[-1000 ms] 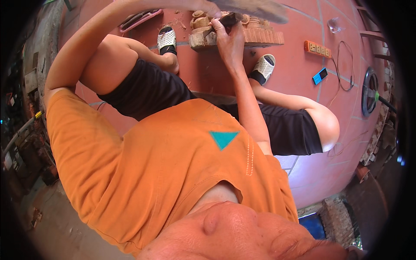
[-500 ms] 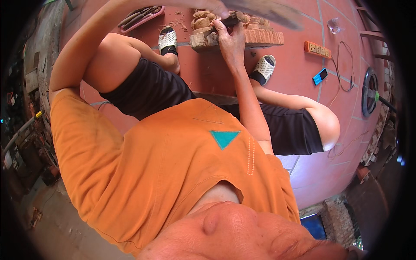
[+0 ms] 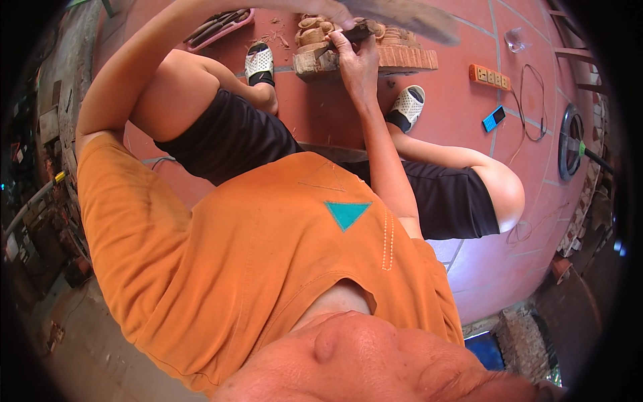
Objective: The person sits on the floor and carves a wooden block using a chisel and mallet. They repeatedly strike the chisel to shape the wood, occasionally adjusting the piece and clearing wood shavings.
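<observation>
R hand (image 3: pixel 360 67), mostly closed, is gripping a dark item (image 3: pixel 360 31) nr a brown carved block (image 3: pixel 407 58). L hand (image 3: pixel 337 11) is hovering alongside, nr a blurred flat tool (image 3: pixel 415 21); can't tell its grip.

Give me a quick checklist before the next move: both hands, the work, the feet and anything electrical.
1. Right hand has hold of the dark piece at the carved wooden block: ok.
2. Left hand grip is sound: cannot tell; it is blurred near the top edge.
3. Blurred flat object is clear of the right hand's fingers: cannot tell.
4. Block lies on the tiled floor: ok; whether it is secured, cannot tell.
5. Left sandal and right sandal stand apart from the block: ok.
6. Orange power strip is apart from the block, off to its right: ok.
</observation>
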Available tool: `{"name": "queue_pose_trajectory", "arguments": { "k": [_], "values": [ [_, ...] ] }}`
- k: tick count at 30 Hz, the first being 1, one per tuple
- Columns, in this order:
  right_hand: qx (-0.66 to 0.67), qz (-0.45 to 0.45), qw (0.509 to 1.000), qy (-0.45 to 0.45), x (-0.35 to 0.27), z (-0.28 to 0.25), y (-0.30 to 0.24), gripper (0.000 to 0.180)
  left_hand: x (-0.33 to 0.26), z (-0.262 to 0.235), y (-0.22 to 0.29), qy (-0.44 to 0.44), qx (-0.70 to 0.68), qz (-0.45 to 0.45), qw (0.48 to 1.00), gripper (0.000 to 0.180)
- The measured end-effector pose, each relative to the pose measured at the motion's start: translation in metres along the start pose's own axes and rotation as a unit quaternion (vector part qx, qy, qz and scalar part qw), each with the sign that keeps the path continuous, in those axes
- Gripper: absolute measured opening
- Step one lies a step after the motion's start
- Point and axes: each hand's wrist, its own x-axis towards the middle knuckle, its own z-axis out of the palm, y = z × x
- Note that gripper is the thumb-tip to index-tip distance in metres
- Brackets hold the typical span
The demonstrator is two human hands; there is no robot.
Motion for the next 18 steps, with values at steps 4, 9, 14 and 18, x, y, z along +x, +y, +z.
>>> {"name": "queue_pose_trajectory", "arguments": {
  "k": [4,9,14,18],
  "values": [
    [0.016,-0.032,0.999,-0.007,0.001,0.001,0.007,0.023,0.001,0.002,-0.003,0.107,-0.050,0.072,0.990,0.077],
    [0.070,0.006,0.997,-0.004,0.001,-0.002,0.001,0.021,-0.003,-0.002,0.001,-0.119,-0.008,-0.081,0.989,0.075],
    [0.163,0.072,0.984,-0.006,0.006,-0.006,0.000,0.016,-0.002,0.001,-0.009,-0.080,-0.023,-0.073,0.994,0.072],
    [0.218,0.143,0.965,-0.022,0.006,-0.017,0.001,0.020,-0.005,0.004,-0.019,-0.019,-0.009,-0.064,0.998,0.073]
  ]
}}
